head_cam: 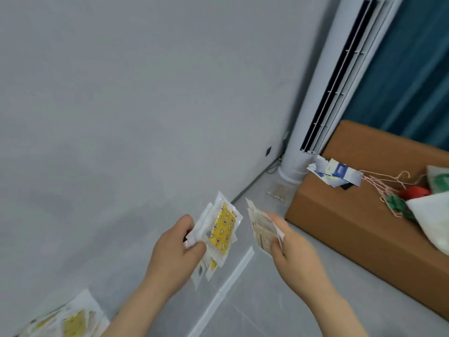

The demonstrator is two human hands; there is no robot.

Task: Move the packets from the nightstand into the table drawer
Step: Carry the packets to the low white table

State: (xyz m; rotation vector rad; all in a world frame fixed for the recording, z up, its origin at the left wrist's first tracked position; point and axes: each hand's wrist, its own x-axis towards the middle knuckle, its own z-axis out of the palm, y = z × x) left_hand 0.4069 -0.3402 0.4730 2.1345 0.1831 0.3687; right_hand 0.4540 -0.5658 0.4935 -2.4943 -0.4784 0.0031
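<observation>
My left hand (173,246) grips a stack of clear packets (218,229); the front one shows a yellow patterned pad. My right hand (289,246) pinches a separate beige printed packet (261,227) beside the stack, a small gap between the two. Both hands are held up in front of a grey wall. More packets (70,322) with yellow pads lie in a loose pile at the bottom left corner, blurred. Neither a nightstand top nor a drawer is clearly visible.
A brown cardboard box (340,215) stands at right, holding papers (335,172), wire hangers (388,186) and bags. A tall white tower air conditioner (340,81) stands in the corner by a teal curtain (413,69). A white baseboard strip (226,285) runs below my hands.
</observation>
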